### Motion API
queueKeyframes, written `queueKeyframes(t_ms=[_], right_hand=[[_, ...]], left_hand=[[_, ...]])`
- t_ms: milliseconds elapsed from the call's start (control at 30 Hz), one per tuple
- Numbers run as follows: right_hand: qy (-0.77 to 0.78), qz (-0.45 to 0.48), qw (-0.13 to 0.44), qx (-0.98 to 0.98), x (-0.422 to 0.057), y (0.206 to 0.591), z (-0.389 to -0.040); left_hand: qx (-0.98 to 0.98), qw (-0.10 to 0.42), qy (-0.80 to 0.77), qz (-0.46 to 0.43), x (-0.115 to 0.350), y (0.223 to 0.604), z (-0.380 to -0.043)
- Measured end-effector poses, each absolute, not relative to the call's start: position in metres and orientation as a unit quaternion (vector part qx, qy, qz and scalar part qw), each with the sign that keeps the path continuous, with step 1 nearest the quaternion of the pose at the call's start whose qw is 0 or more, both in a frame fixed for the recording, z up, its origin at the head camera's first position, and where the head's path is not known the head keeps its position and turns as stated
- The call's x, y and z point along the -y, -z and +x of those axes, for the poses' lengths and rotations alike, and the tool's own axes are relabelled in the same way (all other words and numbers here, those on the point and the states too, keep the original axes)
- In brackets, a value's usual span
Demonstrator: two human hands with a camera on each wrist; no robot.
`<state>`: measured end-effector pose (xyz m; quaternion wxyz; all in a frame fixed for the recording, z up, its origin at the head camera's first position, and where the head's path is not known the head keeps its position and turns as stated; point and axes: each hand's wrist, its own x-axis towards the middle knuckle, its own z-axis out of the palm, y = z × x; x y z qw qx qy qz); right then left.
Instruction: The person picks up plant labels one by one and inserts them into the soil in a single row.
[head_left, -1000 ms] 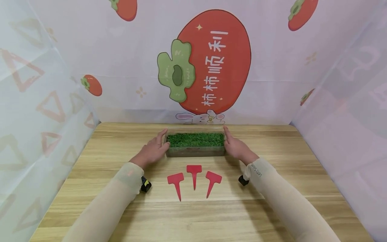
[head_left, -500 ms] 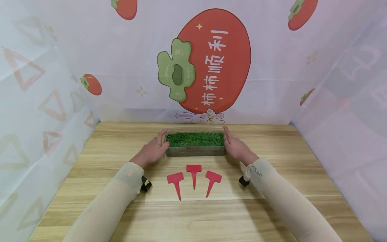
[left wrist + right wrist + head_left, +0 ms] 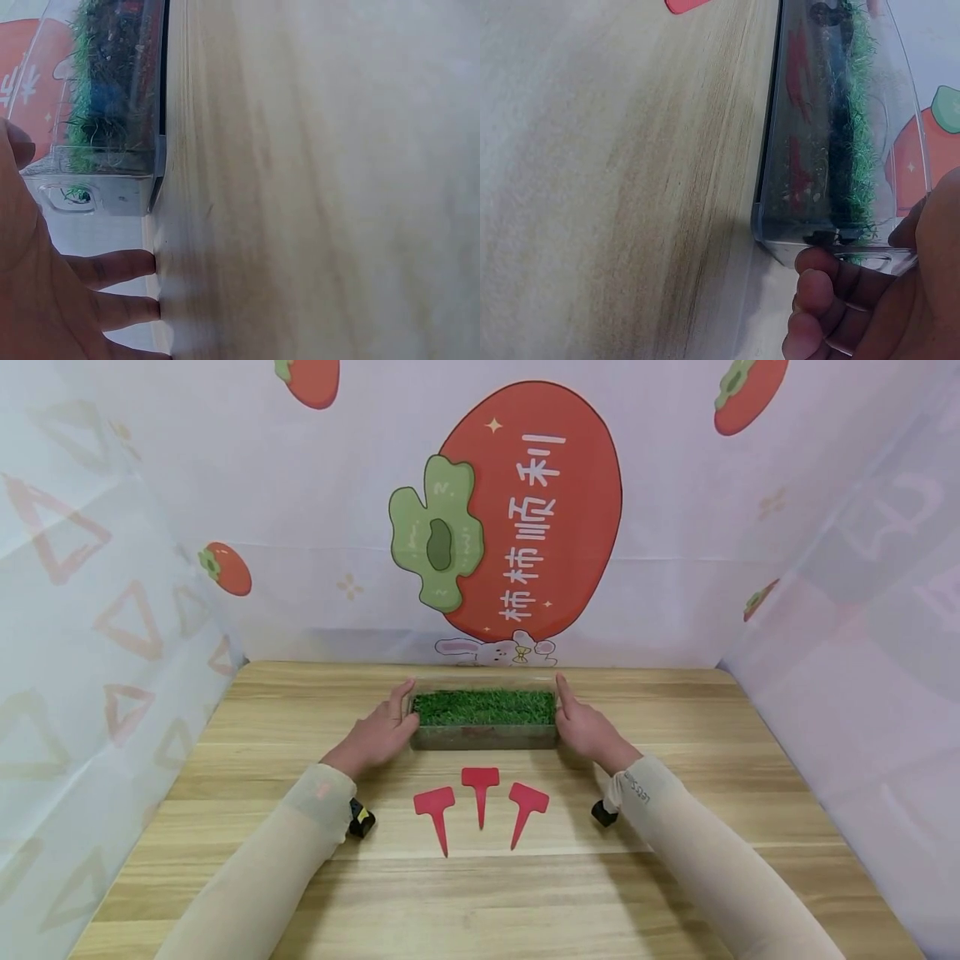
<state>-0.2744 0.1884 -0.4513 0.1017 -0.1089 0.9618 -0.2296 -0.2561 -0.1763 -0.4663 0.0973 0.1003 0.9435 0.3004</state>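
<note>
A clear plastic box (image 3: 483, 740) filled with soil and green grass (image 3: 483, 706) stands near the back of the table. At its left end, my left hand (image 3: 381, 727) touches the corners with thumb and index finger; its other fingers (image 3: 124, 309) stretch straight down toward the tabletop, apart from the end handle (image 3: 71, 198). My right hand (image 3: 588, 727) holds the opposite end, thumb at the rim and fingers (image 3: 815, 291) curled in by the handle. In front of the box lie three red T-shaped plant labels, left (image 3: 435, 802), middle (image 3: 481, 778) and right (image 3: 529, 798).
The wooden table (image 3: 480, 902) reaches back to a white cloth wall (image 3: 315, 510) printed with persimmons, with more cloth at both sides. Black wrist cameras, left (image 3: 362, 818) and right (image 3: 603, 812), hang below the sleeves, either side of the labels.
</note>
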Motion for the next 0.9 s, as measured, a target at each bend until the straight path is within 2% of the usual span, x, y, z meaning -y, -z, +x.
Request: queueKeyframes(t_ms=[433, 900], right_hand=[[0.231, -0.109, 0.086, -0.963, -0.1894, 0.4539, -0.2736], [0.233, -0.100, 0.096, -0.963, -0.1904, 0.4567, -0.2760]], left_hand=[[-0.944, 0.090, -0.301, 0.103, 0.1747, 0.4655, -0.2521], [-0.944, 0.090, -0.303, 0.095, 0.1750, 0.4687, -0.2537]])
